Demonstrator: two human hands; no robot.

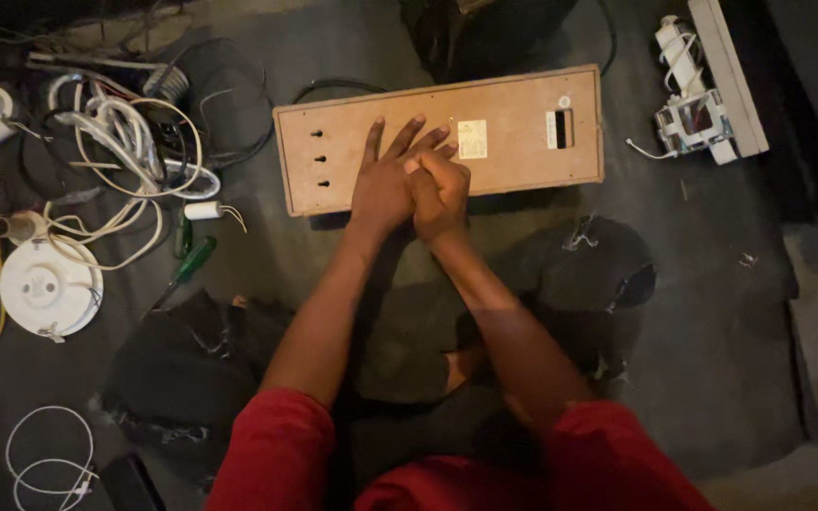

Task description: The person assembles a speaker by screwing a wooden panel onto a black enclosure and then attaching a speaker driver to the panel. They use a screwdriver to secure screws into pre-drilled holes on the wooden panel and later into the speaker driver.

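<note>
Left hand [385,185]: fingers spread flat, holding nothing, resting on the board.
Right hand [440,194]: curled shut, pressed against the left; contents cannot be told.
Wooden board [523,142]: lies flat under the fingertips, extending far and right.
Green screwdriver [189,265]: left, well apart.

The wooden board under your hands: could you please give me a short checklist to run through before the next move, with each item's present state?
1. Wooden board lies flat on the floor: ok.
2. Left hand spread on the board: ok.
3. Right hand free of tools: cannot tell, it is closed against the left.
4. Green screwdriver within reach at left: ok.
5. White cables kept off the board: ok.
6. Light good enough: not ok, dim.
</note>
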